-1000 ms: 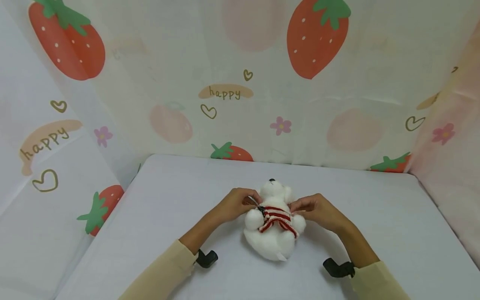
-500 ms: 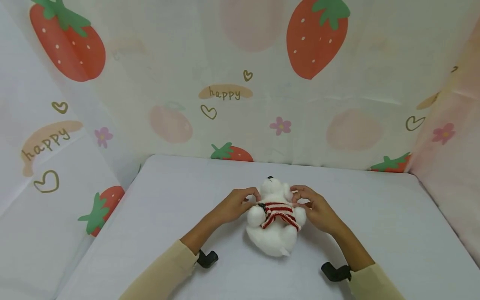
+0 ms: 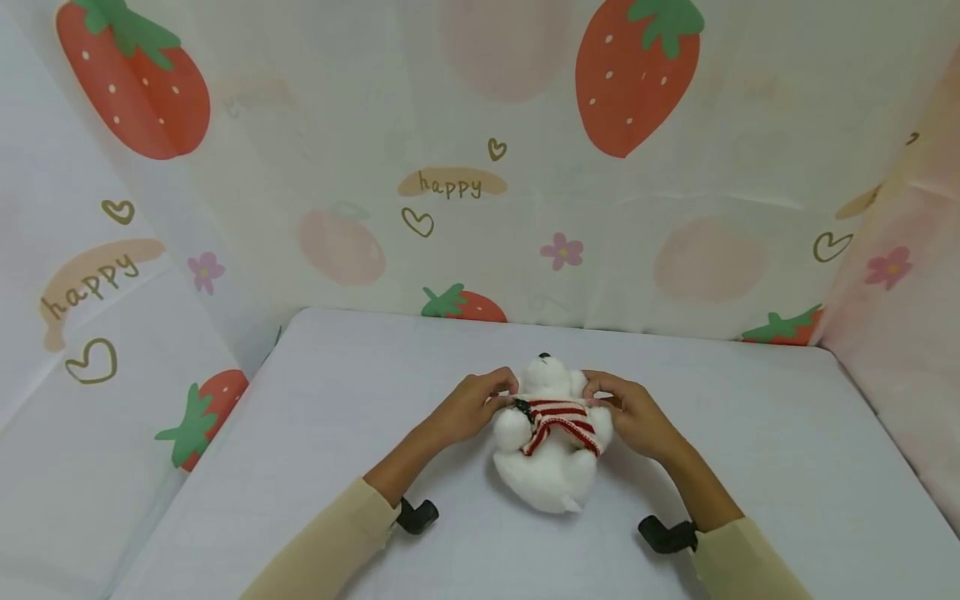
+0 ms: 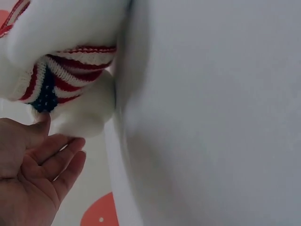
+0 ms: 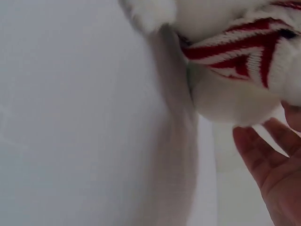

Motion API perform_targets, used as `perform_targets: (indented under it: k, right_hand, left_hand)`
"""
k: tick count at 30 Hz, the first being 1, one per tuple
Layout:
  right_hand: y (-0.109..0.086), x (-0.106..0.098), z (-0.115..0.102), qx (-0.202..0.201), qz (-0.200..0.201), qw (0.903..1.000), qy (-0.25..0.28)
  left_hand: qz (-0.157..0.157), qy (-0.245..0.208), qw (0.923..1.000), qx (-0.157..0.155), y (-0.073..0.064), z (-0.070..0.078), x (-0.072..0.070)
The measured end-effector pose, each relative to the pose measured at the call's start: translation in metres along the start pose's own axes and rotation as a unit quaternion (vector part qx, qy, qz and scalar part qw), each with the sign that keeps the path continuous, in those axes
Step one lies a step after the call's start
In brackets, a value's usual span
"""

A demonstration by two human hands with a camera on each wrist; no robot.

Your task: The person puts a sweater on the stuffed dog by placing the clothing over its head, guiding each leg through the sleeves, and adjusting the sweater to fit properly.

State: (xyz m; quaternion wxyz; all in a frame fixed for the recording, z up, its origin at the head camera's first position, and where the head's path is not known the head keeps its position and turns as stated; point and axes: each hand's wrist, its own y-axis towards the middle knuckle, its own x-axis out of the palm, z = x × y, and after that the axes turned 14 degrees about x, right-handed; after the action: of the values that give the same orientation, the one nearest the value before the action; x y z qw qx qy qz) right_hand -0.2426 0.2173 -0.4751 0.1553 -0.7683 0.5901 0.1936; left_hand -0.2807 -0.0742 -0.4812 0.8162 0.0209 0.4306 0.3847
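Left panel (image 3: 45, 467): pale cloth, printed with strawberries, hearts, a pink flower and the word "happy". Table (image 3: 300, 417): white covering, rounded far corners, running from beside that panel across to the right. Your left sleeve (image 3: 330, 542): cream, over the table's near side, a black wrist mount (image 3: 420, 517) at the cuff. Your left hand (image 3: 468, 406): thumb and finger pinching the knit top's edge at the collar, beside its navy starred patch (image 4: 45, 94). Plush bear (image 3: 543, 483): white, lying near the middle of the table, between your hands, black nose toward the back. Knit top (image 3: 558, 412): red and cream stripes, on the bear's body, hem rumpled. Back cloth (image 3: 345, 117): hung behind the table's far edge, same print (some of its round shapes quite faded). Your right hand (image 3: 637, 421): pinching the top's opposite collar edge, other fingers by the bear's head. Second black mount (image 3: 663, 536): at your right wrist. Your right sleeve (image 3: 746, 562): cream, at the near edge of view. Right panel (image 3: 922, 350): pinkish, creased, one flower.
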Motion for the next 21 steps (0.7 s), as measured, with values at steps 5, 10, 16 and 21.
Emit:
perform_targets:
  k: [5, 10, 16, 21]
  right_hand:
    - [0.004, 0.004, 0.003, 0.016, 0.054, 0.9984, -0.005]
    - [0.004, 0.005, 0.006, 0.019, 0.066, 0.9976, -0.002]
    - [-0.003, 0.006, 0.007, -0.006, 0.023, 0.9996, -0.016]
    - [-0.016, 0.003, -0.003, 0.021, 0.055, 0.9970, -0.050]
  left_hand:
    - [0.035, -0.006, 0.9994, -0.006, 0.001, -0.002, 0.003]
    - [0.054, -0.004, 0.9981, -0.028, 0.002, -0.001, 0.009]
    - [0.042, 0.046, 0.9965, -0.056, -0.006, 0.012, 0.013]
    - [0.056, 0.051, 0.9930, -0.091, -0.020, 0.030, 0.011]
